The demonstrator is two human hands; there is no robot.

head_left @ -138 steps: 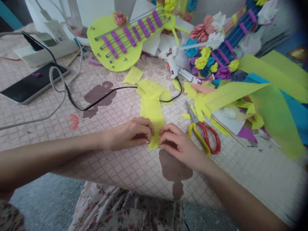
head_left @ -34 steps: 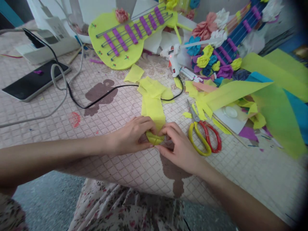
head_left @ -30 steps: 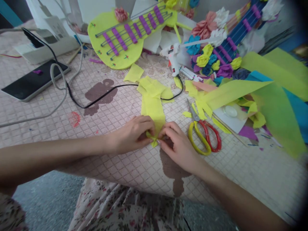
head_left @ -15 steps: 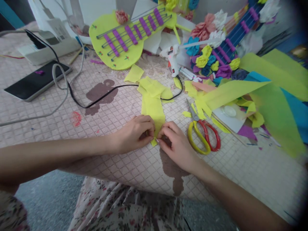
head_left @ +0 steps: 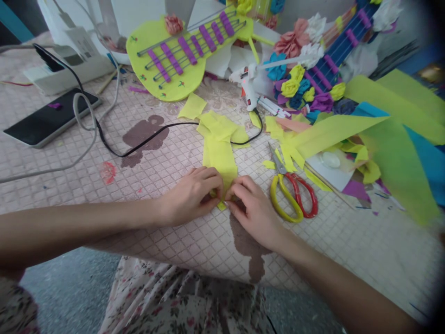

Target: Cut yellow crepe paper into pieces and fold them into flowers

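Note:
A strip of yellow crepe paper lies on the table, its near end between my two hands. My left hand is closed, with thumb and fingertips pinching the paper's near end from the left. From the right, my right hand pinches the same end, its fingertips close to those of the left. Part of the paper is hidden behind the fingers. Several yellow paper pieces overlap the strip's far end. Scissors with one yellow and one red handle rest just right of my right hand.
A white glue gun stands beyond the paper, its black cord crossing the table. Behind is a yellow paper guitar. At left are a phone and a power strip. Paper sheets and scraps pile up at right.
My fingers have shifted very slightly at the paper's near end. The whole view has drifted a little; both hands still pinch the paper.

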